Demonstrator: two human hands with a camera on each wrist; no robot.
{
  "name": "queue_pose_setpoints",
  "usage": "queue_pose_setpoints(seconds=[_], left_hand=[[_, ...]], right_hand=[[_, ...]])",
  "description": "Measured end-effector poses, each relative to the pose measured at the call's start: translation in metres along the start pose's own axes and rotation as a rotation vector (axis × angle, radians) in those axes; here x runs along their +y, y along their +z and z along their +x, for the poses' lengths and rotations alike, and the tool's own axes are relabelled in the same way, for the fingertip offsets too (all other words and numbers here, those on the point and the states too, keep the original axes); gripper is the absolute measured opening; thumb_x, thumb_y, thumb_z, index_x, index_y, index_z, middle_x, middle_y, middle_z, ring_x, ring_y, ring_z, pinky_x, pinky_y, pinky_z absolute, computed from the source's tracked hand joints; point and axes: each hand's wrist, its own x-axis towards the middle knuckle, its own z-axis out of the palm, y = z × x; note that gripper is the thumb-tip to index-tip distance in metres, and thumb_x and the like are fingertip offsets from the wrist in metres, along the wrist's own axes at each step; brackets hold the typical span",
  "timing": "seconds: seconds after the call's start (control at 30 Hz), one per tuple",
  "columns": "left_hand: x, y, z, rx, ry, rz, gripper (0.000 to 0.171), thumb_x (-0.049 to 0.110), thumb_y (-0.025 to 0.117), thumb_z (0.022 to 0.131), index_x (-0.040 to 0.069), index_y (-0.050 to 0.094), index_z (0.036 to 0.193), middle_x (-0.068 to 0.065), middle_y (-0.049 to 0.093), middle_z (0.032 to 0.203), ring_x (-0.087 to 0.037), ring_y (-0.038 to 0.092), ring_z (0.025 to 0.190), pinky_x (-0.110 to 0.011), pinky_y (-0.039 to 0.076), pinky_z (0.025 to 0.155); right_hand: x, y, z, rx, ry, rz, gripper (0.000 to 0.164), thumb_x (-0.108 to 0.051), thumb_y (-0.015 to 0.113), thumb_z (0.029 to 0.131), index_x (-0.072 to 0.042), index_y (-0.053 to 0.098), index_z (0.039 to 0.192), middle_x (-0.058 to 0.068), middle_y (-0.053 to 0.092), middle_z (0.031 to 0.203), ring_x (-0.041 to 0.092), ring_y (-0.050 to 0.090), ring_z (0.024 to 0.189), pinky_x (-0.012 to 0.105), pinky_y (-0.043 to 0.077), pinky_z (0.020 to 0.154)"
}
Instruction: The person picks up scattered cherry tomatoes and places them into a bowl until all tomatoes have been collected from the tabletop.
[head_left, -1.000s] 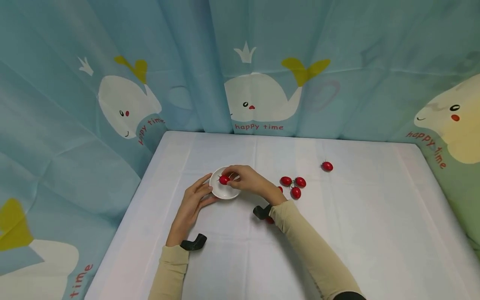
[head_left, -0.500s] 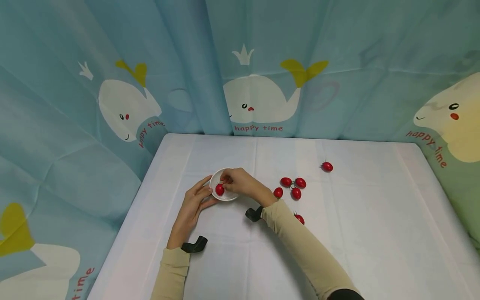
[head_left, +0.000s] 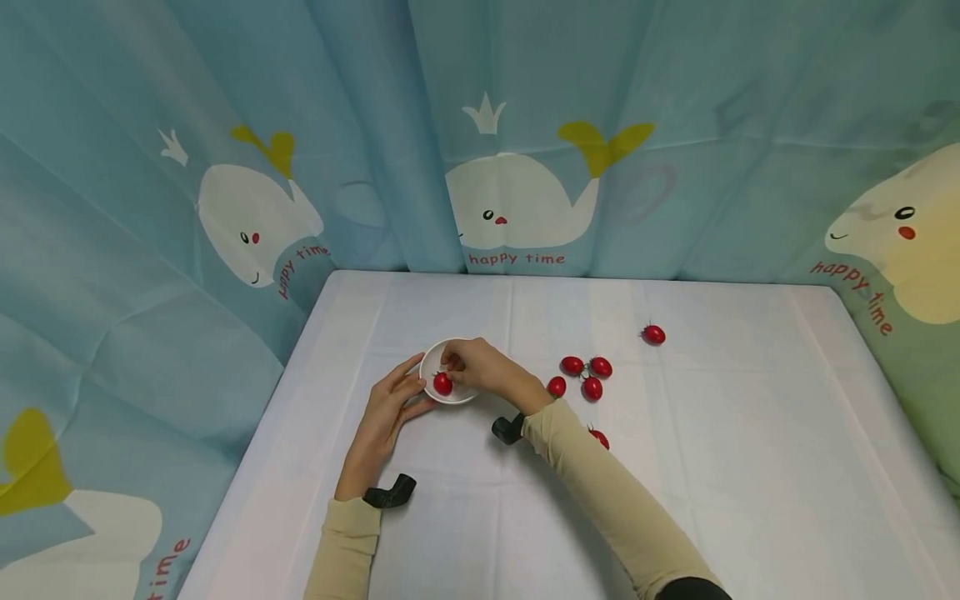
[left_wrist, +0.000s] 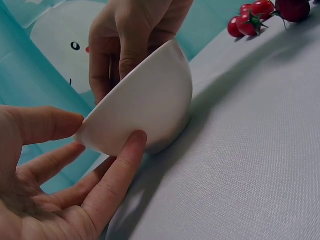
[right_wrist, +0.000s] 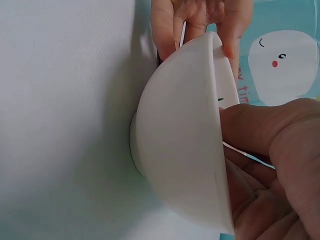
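Observation:
A small white bowl (head_left: 459,398) stands on the white table. My left hand (head_left: 385,412) holds it from the left, fingers at the rim and outer wall; in the left wrist view one fingertip presses the wall of the bowl (left_wrist: 145,110). Inside the bowl lies a red cherry tomato (head_left: 442,384) with a green stem. My right hand (head_left: 483,368) reaches in over the right rim, its fingertips close above the tomato and apart from each other. In the right wrist view the bowl's wall hides most of the tomato; only a dark stem tip shows near the thumb (right_wrist: 245,125).
Several cherry tomatoes (head_left: 592,388) lie in a group right of the bowl. Another tomato (head_left: 598,437) is partly behind the right sleeve (head_left: 607,492), and one more tomato (head_left: 654,334) sits apart farther back. A blue curtain (head_left: 390,150) with whale prints borders the table's back edge.
My right hand has lowered a little into the bowl. The tomato, earlier pinched between its fingers, has dropped toward the bowl's near left side and shifted slightly. The left hand stays on the bowl.

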Motion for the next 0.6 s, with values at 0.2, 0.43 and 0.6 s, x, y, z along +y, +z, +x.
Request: queue_pose_setpoints(seconds=[0.2,0.43,0.6], left_hand=[[0.000,-0.001,-0.001,-0.007,0.019,-0.003,0.054,0.003,0.051,0.108,0.009,0.038,0.161,-0.026,0.045,0.154,-0.017,0.065,0.123,-0.033,0.064,0.097],[-0.002,0.000,0.000,0.014,0.007,0.004,0.055,0.002,0.053,0.107,0.008,0.040,0.160,-0.026,0.046,0.152,-0.018,0.065,0.124,-0.035,0.064,0.097],[-0.002,0.002,0.001,0.028,0.012,0.023,0.054,0.002,0.053,0.107,0.007,0.041,0.159,-0.028,0.046,0.153,-0.018,0.064,0.125,-0.034,0.065,0.095]], right_hand=[[-0.002,-0.006,-0.004,-0.020,-0.015,-0.013,0.023,-0.002,0.070,0.097,0.002,0.068,0.120,0.015,0.074,0.113,0.025,0.070,0.106,0.033,0.062,0.093],[0.002,-0.013,-0.018,-0.020,-0.052,-0.020,0.021,-0.001,0.069,0.097,0.000,0.069,0.118,0.013,0.074,0.112,0.025,0.071,0.106,0.033,0.063,0.092],[0.004,-0.021,-0.033,-0.003,-0.085,0.001,0.022,-0.002,0.068,0.097,0.001,0.070,0.118,0.013,0.075,0.111,0.026,0.072,0.109,0.032,0.064,0.092]])
